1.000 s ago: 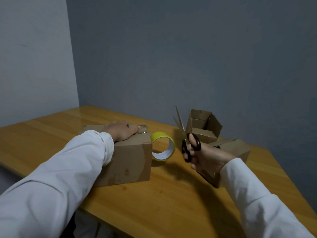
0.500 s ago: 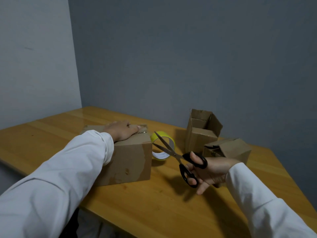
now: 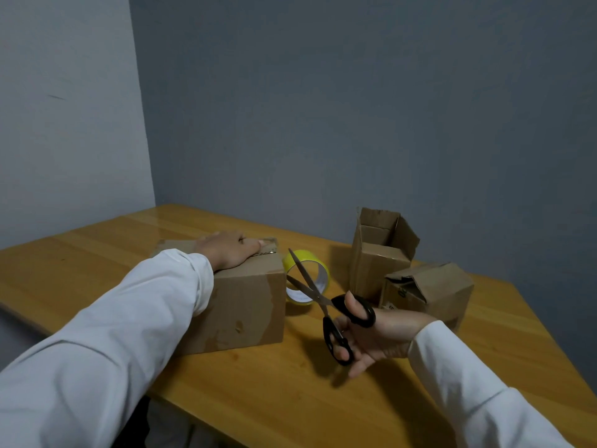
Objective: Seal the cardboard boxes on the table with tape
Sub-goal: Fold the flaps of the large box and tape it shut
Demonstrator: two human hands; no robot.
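Note:
A closed cardboard box (image 3: 245,305) lies on the wooden table (image 3: 290,392). My left hand (image 3: 231,250) rests flat on its top, pressing it down. Right behind the box's right end stands a yellow tape roll (image 3: 308,276) on its edge. My right hand (image 3: 378,334) holds black-handled scissors (image 3: 326,305) with the blades spread apart, their tips pointing at the tape roll beside the box's right end. Further right stand an open-topped box (image 3: 378,253) and a smaller box (image 3: 433,292) with crumpled flaps.
Grey walls meet in a corner behind the table. The table's near edge runs diagonally below my arms, and its right side narrows toward the wall. Bare wood lies to the left of the closed box and in front of it.
My right hand has swung the scissors down from upright to point left at the tape roll, with the blades spread. My left hand has stayed on the box.

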